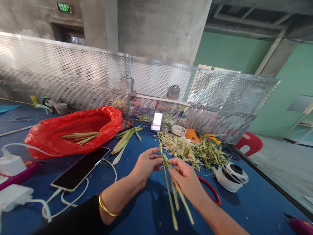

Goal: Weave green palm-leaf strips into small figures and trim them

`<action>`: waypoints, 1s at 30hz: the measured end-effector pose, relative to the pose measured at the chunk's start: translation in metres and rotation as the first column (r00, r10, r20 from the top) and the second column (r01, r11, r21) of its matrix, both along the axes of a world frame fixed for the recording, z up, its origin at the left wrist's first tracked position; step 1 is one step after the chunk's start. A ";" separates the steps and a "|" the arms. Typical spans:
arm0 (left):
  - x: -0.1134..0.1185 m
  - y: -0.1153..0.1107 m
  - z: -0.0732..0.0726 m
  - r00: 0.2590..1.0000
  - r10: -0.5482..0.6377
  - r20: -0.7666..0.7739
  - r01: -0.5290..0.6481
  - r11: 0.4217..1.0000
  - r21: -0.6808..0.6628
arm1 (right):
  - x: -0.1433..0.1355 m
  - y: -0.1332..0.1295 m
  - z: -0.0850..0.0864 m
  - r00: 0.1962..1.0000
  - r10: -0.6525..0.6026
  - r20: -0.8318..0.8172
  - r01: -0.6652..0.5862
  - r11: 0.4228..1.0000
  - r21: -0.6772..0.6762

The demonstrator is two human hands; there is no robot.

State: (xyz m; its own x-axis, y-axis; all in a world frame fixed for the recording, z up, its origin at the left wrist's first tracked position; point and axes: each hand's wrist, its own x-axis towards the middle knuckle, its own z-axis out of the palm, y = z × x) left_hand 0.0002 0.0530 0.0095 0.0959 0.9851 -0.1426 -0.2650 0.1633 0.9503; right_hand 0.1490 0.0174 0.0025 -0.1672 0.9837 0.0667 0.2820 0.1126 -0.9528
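Note:
Between my two hands a small bundle of green-yellow plant strips [169,184] is held over the blue table, its long ends hanging toward me. My left hand [149,164], with a gold bangle at the wrist, pinches the bundle near its upper end. From the other side my right hand [184,173] grips the strips slightly lower, thumb and fingers closed on them. Just beyond my hands lies a heap of dried and green plant bits [190,148]. Loose husk leaves [126,140] rest to the left of the heap.
A red plastic bag [73,143] with more strips stands at left. Nearer are a phone [80,169], white cables and chargers [14,197]. At right sit a spool of white cord [231,178] and a red handle [214,192]. A perforated metal screen [97,81] runs behind; people sit beyond.

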 end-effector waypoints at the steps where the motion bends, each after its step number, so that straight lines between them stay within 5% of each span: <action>1: 0.001 -0.001 0.000 1.000 0.013 -0.028 -0.012 0.999 0.038 | 0.000 0.000 0.001 0.997 -0.005 -0.077 0.004 1.000 -0.011; 6: 0.002 -0.004 -0.001 0.975 0.046 -0.219 -0.011 0.987 0.159 | 0.002 -0.002 0.007 0.958 0.017 -0.287 -0.017 1.000 0.004; 11: 0.001 -0.004 -0.001 0.987 -0.029 -0.157 0.046 0.993 0.104 | 0.005 -0.004 0.014 0.911 0.076 -0.405 -0.059 0.997 0.055; 18: 0.002 -0.010 0.002 0.943 -0.075 -0.324 0.172 0.944 0.281 | 0.008 0.001 0.006 0.973 -0.088 -0.212 0.161 0.921 0.355; 24: 0.001 -0.016 0.003 0.826 0.103 -0.554 0.174 0.889 0.425 | 0.011 -0.001 0.006 0.992 -0.126 0.008 0.083 0.700 0.709; 30: -0.002 -0.013 0.000 0.803 0.191 -0.565 0.139 0.861 0.489 | 0.009 -0.006 0.001 0.990 -0.091 0.107 -0.016 0.683 0.731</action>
State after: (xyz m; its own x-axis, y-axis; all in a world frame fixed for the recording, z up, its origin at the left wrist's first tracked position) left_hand -0.0016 0.0403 0.0098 0.1317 0.9336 0.3331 0.3610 -0.3582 0.8611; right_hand 0.1575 0.0117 0.0034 -0.1910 0.6381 0.7459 0.4098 0.7423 -0.5301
